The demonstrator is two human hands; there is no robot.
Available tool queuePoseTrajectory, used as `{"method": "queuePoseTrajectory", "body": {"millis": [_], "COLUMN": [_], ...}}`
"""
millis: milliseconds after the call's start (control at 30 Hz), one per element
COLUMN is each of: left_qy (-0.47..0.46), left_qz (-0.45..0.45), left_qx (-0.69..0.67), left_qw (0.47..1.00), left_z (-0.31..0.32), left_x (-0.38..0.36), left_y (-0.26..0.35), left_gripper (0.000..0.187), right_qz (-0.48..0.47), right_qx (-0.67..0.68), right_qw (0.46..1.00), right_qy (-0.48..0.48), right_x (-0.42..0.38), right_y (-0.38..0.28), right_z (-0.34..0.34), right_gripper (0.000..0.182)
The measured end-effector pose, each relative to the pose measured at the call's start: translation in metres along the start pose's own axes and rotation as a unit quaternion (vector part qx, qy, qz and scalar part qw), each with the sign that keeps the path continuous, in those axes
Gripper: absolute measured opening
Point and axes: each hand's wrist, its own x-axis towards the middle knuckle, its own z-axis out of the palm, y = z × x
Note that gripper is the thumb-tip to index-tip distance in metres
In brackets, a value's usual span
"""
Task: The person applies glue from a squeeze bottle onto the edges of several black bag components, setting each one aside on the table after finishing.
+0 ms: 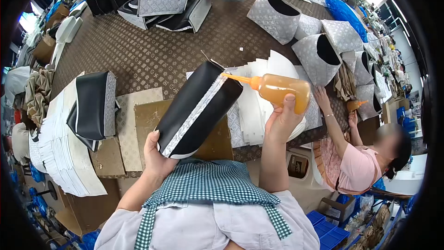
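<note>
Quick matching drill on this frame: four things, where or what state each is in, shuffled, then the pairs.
1. glue bottle
2. black bag piece
3. white card stack
4. blue plastic bag

A. held by the left hand
B. table's far right
C. squeezed in the right hand
D. table's left edge

Pairs: 1-C, 2-A, 3-D, 4-B

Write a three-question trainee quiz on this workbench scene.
1. True or false: the right hand holds the amber squeeze bottle with orange nozzle.
2. What does the left hand grip? A) the black curved panel with silver patterned edge strip B) a white card stack
3. The nozzle tip points at the panel's ____ edge.

Key: 1 true; 2 A; 3 upper.
</note>
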Motion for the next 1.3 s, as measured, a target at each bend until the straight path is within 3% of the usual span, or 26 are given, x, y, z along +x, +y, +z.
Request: {"method": "queuePoseTrajectory", "body": {"millis": [333,833,1167,1300], "left_qy": [0.018,0.078,0.069,0.082], "left_qz": [0.011,0.012,0.015,-0.001], "left_qx": [0.002,0.002,-0.017,-0.019], "left_qw": [1.0,0.997,0.997,0.996], "left_z": [-0.001,0.007,0.011,0.014], "left_x": [0.002,0.008,0.009,0.012], "left_y": [0.001,0.005,0.006,0.004], "left_gripper": [0.051,0.048,0.043,0.046], "right_qz": [0.041,0.125,0.063,0.107], "right_qx": [0.025,0.043,0.038,0.047], "right_qw": [0.999,0.988,0.996,0.989], "right_qy": [-0.021,-0.083,-0.044,-0.089], "right_x": [0.005,-0.036,-0.021,-0.039], "right_y": [0.01,0.009,0.009,0.01], "right_z": [-0.01,0.002,0.011,0.005], "right_gripper": [0.06,0.055,0.051,0.05]}}
